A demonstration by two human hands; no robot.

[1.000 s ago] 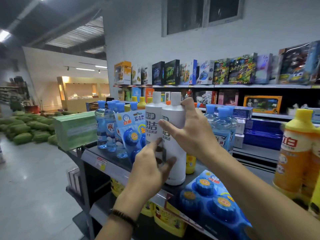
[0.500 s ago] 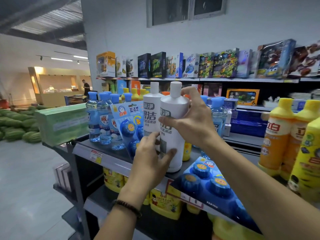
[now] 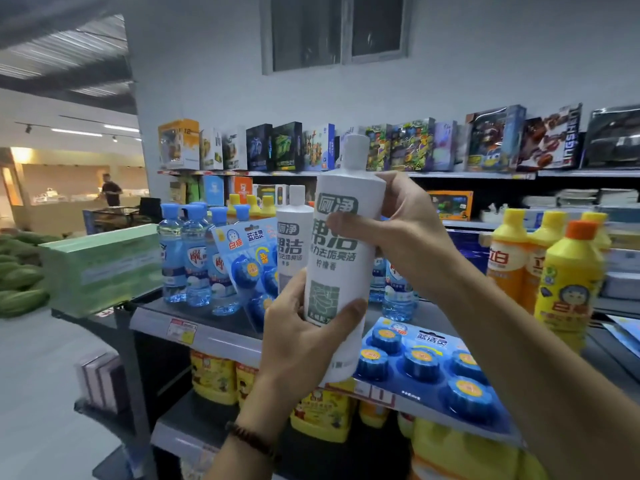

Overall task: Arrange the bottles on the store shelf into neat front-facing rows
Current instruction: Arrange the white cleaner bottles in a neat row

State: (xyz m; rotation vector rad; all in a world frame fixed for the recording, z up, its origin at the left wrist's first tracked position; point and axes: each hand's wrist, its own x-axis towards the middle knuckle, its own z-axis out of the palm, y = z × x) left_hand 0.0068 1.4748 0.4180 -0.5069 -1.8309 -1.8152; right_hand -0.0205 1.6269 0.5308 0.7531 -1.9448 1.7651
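Both hands hold one white bottle [image 3: 341,251] up off the shelf [image 3: 221,336], its printed label facing the camera. The right hand [image 3: 398,230] has its grip clamped around the upper body just under the shoulder, one finger lying across the label. The left hand [image 3: 304,336] has its grip clamped around the lower part, thumb on the right side, fingers on the left. The bottle tilts slightly, cap [image 3: 355,152] leaning right.

A second white bottle [image 3: 294,237] stands upright on the shelf just behind and to the left, label also forward. Clear blue-capped bottles [image 3: 192,258] stand in a cluster further left. A blue blister pack [image 3: 251,261] leans in front of them, and another blue pack [image 3: 429,365] lies flat on the shelf at the near right, under the lifted bottle. Yellow bottles [image 3: 561,282] stand at the right.

The step appears to be placing this bottle into line. To do it well, bring it upright before lowering, and set it down on bare shelf beside the second white bottle, not on the flat pack, where it would likely rock. Keep the label turned forward, and let the lower hand leave last.
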